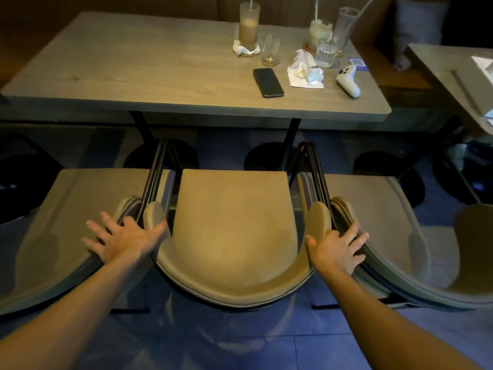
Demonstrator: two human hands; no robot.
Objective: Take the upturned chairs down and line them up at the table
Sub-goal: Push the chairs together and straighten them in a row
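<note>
Three tan upholstered chairs stand upright side by side in front of the wooden table (pixel 133 65). The middle chair (pixel 232 222) faces the table, and its arms almost touch the left chair (pixel 69 209) and the right chair (pixel 386 217). My left hand (pixel 122 240) lies flat with fingers spread on the left chair's edge, its thumb against the middle chair's left arm. My right hand (pixel 337 249) rests spread over the gap on the other side, thumb on the middle chair's right arm and fingers on the right chair's rim. Neither hand grips anything.
On the table's right half lie a black phone (pixel 268 82), crumpled tissues (pixel 306 72), a white controller (pixel 348 81) and several drinking glasses (pixel 249 25). A second table (pixel 440 65) juts in at the right. Black round table bases (pixel 266 156) stand on the tiled floor under the table.
</note>
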